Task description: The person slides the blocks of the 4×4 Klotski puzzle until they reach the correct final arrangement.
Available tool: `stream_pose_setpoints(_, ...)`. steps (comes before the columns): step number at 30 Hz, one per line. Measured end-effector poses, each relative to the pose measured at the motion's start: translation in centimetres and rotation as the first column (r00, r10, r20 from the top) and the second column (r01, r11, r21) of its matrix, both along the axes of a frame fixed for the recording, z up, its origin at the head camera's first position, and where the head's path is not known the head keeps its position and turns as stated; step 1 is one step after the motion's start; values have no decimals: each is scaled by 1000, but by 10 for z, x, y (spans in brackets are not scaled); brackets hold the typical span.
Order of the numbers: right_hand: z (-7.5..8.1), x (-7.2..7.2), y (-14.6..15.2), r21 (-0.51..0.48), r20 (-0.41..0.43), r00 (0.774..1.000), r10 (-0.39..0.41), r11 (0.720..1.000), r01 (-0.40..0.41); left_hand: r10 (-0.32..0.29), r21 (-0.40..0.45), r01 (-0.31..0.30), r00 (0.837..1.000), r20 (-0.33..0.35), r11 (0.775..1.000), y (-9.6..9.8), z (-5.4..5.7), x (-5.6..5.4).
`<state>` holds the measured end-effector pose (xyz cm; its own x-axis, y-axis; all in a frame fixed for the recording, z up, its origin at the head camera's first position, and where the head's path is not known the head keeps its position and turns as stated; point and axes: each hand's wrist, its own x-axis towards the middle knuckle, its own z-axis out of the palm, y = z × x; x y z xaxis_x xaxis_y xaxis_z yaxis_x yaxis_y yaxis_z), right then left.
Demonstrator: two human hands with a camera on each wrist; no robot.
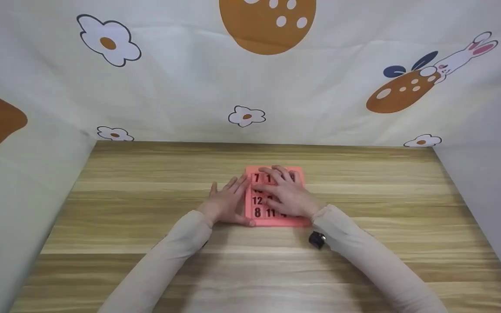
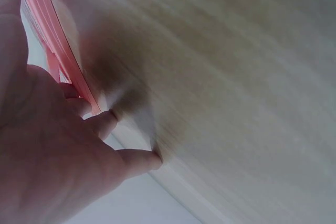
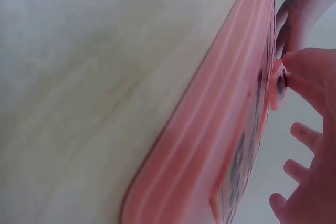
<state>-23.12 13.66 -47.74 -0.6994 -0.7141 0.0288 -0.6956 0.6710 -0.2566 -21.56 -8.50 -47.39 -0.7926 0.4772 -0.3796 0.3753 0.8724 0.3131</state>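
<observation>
A pink number puzzle board lies on the wooden table, its tiles bearing black numbers such as 7, 12, 8 and 11. My left hand rests along the board's left edge with fingers extended, thumb at the lower left corner. In the left wrist view, its fingers are spread, some touching the pink rim. Over the tiles is my right hand, covering much of the right side. Its thumb and a finger pinch a number tile, which stands tilted above the board in the right wrist view; the other fingers are spread.
A small black object sits beside the right sleeve cuff. The wooden table extends around the board. A pale curtain printed with flowers and orange shapes hangs at the back and sides.
</observation>
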Motion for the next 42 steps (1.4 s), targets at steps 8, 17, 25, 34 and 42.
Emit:
stream_pose_setpoints(8, 3, 0, 13, -24, -19, 999, -32, 999, 32, 8, 19, -8, 1000, 7, 1000, 0, 0, 0)
stream_pose_setpoints(17, 3, -6, 17, -60, -20, 996, -84, 995, 83, 19, 26, -20, 1000, 18, 999, 0, 0, 0)
stream_pose_setpoints(25, -1, -12, 4, -39, 40, 996, -82, 996, 84, 6, 13, -6, 1000, 13, 1000, 0, -1, -1)
stream_pose_setpoints(34, 5, -4, 10, -56, -62, 997, -41, 998, 38, 14, 24, -14, 1000, 14, 1000, -1, 1, 1)
stream_pose_setpoints(42, 0, -7, 11, -54, -23, 997, -72, 996, 71, 11, 31, -11, 1000, 10, 999, 0, 0, 1)
